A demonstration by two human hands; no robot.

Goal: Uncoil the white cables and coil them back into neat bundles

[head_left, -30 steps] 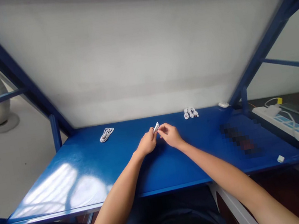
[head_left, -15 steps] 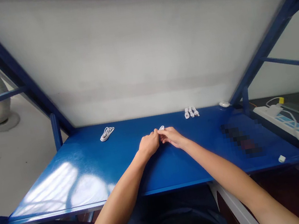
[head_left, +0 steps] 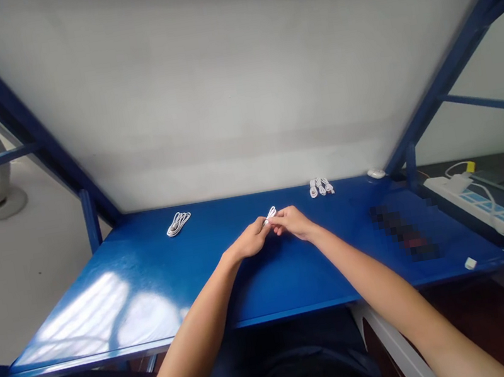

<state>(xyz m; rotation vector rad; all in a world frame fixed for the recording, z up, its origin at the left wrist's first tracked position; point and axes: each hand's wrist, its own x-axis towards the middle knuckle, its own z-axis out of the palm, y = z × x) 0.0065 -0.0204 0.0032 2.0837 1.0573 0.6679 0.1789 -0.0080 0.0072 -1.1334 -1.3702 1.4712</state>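
Head view: near the middle of the frame, just below centre, we see our left hand and right hand drawn close together over the blue table. Between them is a small white cable bundle, its loops standing up past our fingertips. Our left hand is closed on the lower end, and our right thumb and fingers pinch the bundle from the other side; we cannot tell exactly how the strands run under the fingers. Left of centre we find a loosely looped white cable lying on the table. Right of centre, by the back edge, three tied white cables lie side by side, with a rounded white object farther right. Toward the right edge we have a white power strip, and below it a small white block.
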